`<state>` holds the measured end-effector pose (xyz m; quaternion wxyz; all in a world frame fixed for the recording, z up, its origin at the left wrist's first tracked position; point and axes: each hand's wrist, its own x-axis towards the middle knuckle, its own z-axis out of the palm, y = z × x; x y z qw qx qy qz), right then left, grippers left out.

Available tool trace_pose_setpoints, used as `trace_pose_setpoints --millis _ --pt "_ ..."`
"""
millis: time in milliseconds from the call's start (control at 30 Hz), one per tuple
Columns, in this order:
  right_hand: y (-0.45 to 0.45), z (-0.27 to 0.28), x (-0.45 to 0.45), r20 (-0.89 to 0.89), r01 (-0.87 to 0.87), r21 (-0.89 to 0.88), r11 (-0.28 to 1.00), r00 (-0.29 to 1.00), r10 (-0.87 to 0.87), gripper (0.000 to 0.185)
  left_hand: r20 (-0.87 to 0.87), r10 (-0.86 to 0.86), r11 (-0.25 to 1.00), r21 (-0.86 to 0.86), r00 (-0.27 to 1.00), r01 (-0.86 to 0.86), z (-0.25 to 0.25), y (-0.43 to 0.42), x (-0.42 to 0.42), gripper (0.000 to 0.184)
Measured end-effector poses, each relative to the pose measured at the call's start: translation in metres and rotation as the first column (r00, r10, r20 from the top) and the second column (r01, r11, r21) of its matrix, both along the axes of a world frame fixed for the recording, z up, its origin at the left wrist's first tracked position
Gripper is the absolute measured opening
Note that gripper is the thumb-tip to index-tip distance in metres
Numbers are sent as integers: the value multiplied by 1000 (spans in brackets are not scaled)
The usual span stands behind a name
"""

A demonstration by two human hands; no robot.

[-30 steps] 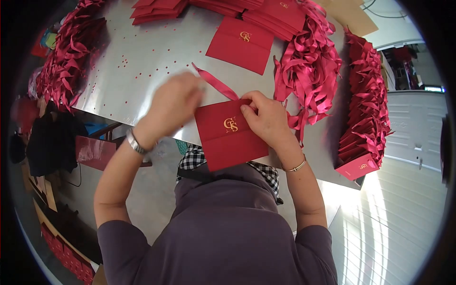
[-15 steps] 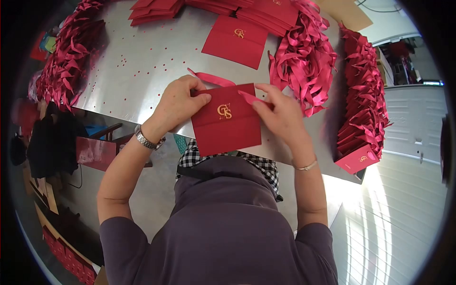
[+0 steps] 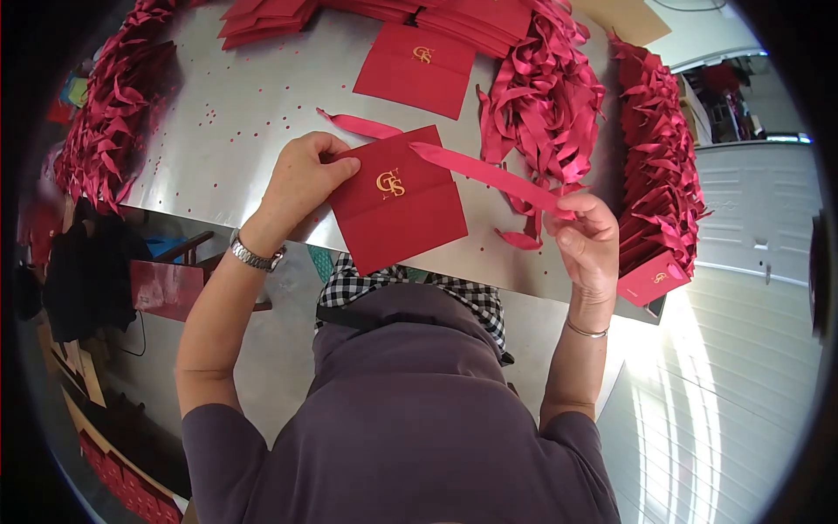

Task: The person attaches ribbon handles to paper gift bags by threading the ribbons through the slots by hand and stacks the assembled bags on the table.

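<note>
My left hand (image 3: 314,179) pinches the upper left corner of a red card bag (image 3: 410,210) with a gold monogram, holding it tilted over the table's near edge. A pink-red ribbon (image 3: 489,172) comes out through the bag's upper edge. My right hand (image 3: 585,240) has its fingers closed on that ribbon, stretching it to the right, away from the bag. Another length of ribbon (image 3: 362,125) shows behind the bag, between it and the table. What the left fingers do behind the bag is hidden.
The metal table (image 3: 236,166) carries scattered red paper dots. A flat red bag (image 3: 417,70) lies beyond my hands, beside a heap of loose ribbons (image 3: 546,105). Ribboned bags stand in rows at the right (image 3: 659,175) and left (image 3: 109,113); stacked red bags (image 3: 266,19) lie at the back.
My right hand has moved right and down from the bag's corner, drawing the ribbon out long. The bag has tilted and shifted slightly left, still in my left hand.
</note>
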<state>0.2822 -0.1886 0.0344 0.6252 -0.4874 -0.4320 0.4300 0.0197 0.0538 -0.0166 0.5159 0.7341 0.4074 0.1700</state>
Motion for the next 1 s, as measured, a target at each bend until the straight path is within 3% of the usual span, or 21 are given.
trace_pose_setpoints --millis 167,233,267,333,467,533,600,700,767,800,867,1000 --pt "17 -5 -17 -117 142 259 955 987 -115 24 20 -38 998 -44 999 39 14 0 -5 22" --pt "39 1 -28 158 204 368 907 948 -278 23 -68 -101 993 -61 993 97 19 3 -5 23" --pt "50 8 -40 80 233 362 902 957 -279 19 -67 -113 992 -71 991 108 17 5 -5 24" --pt "58 13 -43 148 11 296 955 987 -58 12 -76 -108 993 -64 991 103 20 5 -5 24" --pt "84 31 -90 248 92 -245 965 968 -29 25 -68 -103 994 -49 992 100 16 5 -5 24" --pt "102 13 -104 299 62 -395 917 952 64 24 -31 -86 994 -73 996 83 12 6 -6 25" --pt "114 -10 -114 269 19 -416 909 958 103 23 30 -78 979 -187 997 82 9 7 -7 24" --pt "123 -31 -121 417 77 -415 907 902 114 23 98 -61 962 -258 993 85 3 6 -9 23" --pt "126 -39 -125 601 151 -250 957 799 31 25 113 -51 954 -287 992 82 5 5 -12 22" --pt "126 -40 -126 599 146 -257 956 800 39 25 127 -48 947 -309 991 85 6 5 -13 22" --pt "128 -41 -128 754 120 -25 992 654 -60 21 133 -55 940 -328 990 96 4 7 -16 22" --pt "127 -35 -136 694 187 -166 968 720 -21 16 175 -47 928 -356 983 108 4 8 -18 22"
